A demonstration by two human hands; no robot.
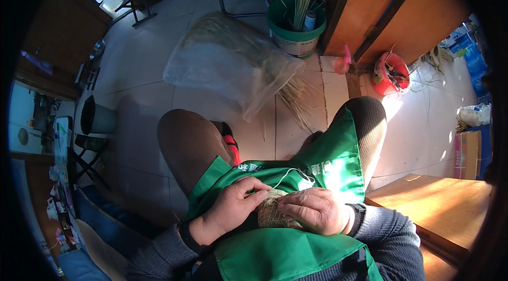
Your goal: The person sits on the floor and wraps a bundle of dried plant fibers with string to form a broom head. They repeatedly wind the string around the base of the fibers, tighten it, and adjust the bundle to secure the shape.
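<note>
A small round woven straw piece (pixel 270 214) rests in the lap on a green apron (pixel 285 255), between my two hands. My left hand (pixel 238 201) is at its upper left side, thumb and forefinger pinched together at its rim, where a white cord (pixel 285 177) begins. The cord loops up and over the apron towards the right. My right hand (pixel 311 209) lies curled over the right side of the piece, fingers on the weave. Its fingertips are partly hidden, and a bit of red shows beneath them.
A clear plastic bag of straw (pixel 222 59) lies on the tiled floor ahead. Behind it stands a green bucket (pixel 297 39) with upright stalks and a thread spool. A red bucket (pixel 391 78) stands at right, near a pink spray bottle (pixel 343 63). A wooden table (pixel 436 205) is beside my right arm.
</note>
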